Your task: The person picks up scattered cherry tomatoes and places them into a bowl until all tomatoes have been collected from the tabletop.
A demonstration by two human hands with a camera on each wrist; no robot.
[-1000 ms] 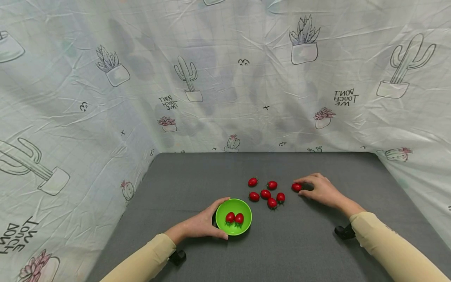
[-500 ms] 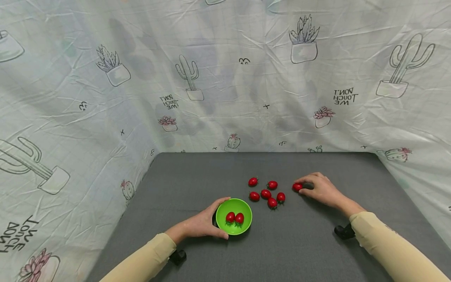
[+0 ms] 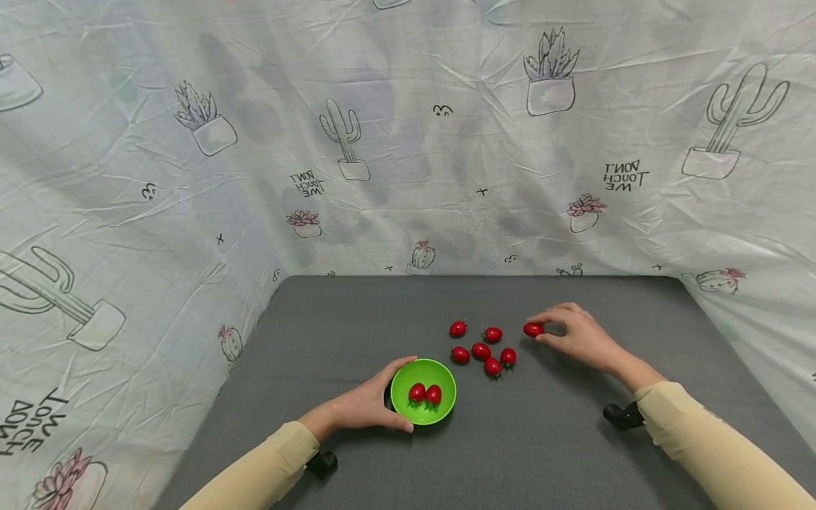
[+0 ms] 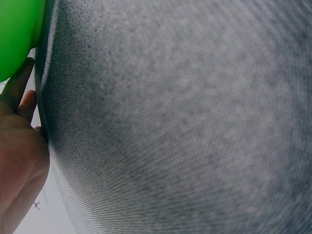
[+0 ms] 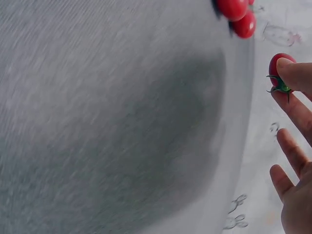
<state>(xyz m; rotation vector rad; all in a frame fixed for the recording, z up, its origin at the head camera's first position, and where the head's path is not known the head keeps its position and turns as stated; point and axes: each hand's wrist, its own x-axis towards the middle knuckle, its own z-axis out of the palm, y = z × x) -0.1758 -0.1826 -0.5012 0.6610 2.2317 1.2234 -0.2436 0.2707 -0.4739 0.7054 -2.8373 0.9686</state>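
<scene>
In the head view, a green bowl (image 3: 423, 418) stands on the grey table with two cherry tomatoes (image 3: 433, 394) inside it. My left hand (image 3: 366, 407) grips the bowl from its left side, thumb at the near rim and fingers round the far rim. Part of the green bowl (image 4: 17, 34) also shows at the left wrist view's upper left corner. Between thumb and index finger, my right hand (image 3: 583, 340) pinches a cherry tomato (image 3: 533, 330) at the right. Its green stem end faces the right wrist camera, and the other fingers are spread apart.
Several loose cherry tomatoes (image 3: 481, 351) lie grouped on the grey table (image 3: 510, 453) between the bowl and my right hand. Behind and beside the table hangs a pale curtain (image 3: 408, 142) with cactus drawings.
My right hand has lifted the cherry tomato off the table and shifted it slightly left. The left hand and the bowl have stayed in place.
</scene>
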